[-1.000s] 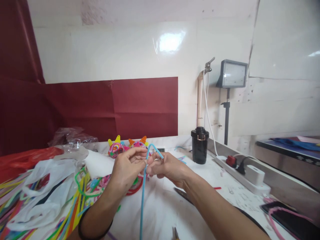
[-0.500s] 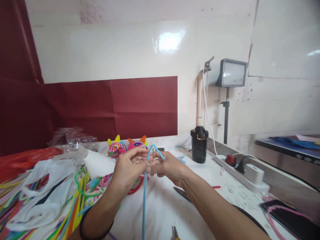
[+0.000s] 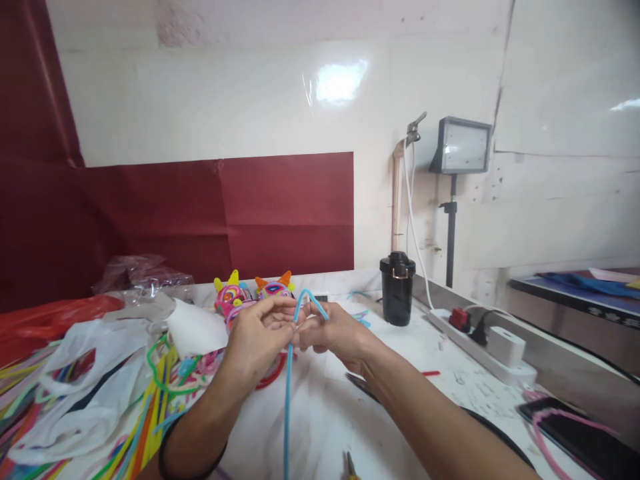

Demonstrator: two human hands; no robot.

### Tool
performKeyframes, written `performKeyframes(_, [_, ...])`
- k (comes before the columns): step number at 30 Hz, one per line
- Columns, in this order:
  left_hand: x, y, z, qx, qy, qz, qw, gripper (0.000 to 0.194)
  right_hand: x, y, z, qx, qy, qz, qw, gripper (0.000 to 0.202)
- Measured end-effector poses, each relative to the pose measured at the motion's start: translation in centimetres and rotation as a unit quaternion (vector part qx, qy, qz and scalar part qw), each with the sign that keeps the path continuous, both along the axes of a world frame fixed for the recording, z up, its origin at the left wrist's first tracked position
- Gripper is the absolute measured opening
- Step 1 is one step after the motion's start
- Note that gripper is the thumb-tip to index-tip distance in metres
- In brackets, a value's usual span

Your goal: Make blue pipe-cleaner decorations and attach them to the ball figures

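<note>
One light-blue fuzzy stem point(image 3: 287, 407) is arching at the centre of the frame.
The left hand point(image 3: 263, 330) is pinching it below the bend; the right hand point(image 3: 333, 335) is gripping it alongside, touching its short end. Its longer part is running down to the bottom edge. Coloured strips point(image 3: 160, 393) are lying at lower left.

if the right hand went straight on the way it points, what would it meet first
Likely the left hand, just ahead of the right hand at the blue stem; whether the hands touch is unclear.
</note>
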State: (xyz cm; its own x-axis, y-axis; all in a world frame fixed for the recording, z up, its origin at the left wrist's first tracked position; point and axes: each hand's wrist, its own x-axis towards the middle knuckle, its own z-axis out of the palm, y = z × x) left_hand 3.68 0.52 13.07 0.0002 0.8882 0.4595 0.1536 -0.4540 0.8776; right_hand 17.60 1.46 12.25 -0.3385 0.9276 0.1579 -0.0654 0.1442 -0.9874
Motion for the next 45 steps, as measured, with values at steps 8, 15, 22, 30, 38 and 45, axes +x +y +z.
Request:
performKeyframes(8, [0.0, 0.1, -0.1, 0.013, 0.012, 0.009, 1.000, 0.028, 0.1, 0.0, 0.0, 0.000, -0.001, 0.000, 1.000, 0.024])
performKeyframes(15, [-0.1, 0.0, -0.1, 0.033, 0.029, 0.021, 0.999, 0.025, 0.1, 0.3, -0.3, -0.013, 0.025, 0.009, 1.000, 0.028])
performKeyframes(22, [0.0, 0.0, 0.0, 0.033, 0.028, 0.016, 0.999, 0.024, 0.2, 0.1, -0.1, -0.048, 0.058, 0.045, 0.996, 0.026])
performKeyframes(30, [-0.4, 0.3, -0.2, 0.021, 0.044, 0.007, 0.999, 0.024, 0.5, 0.5, -0.4, -0.079, 0.092, 0.079, 0.989, 0.031])
performKeyframes(38, [-0.6, 0.3, -0.2, -0.017, 0.029, -0.052, 0.998, 0.025, 0.7, 0.7, -0.2, -0.096, 0.094, 0.096, 0.986, 0.036])
performKeyframes(45, [-0.6, -0.4, 0.4, -0.047, 0.016, -0.059, 0.997, 0.014, 1.0, 1.0, -0.3, -0.107, 0.109, 0.111, 0.982, 0.033])
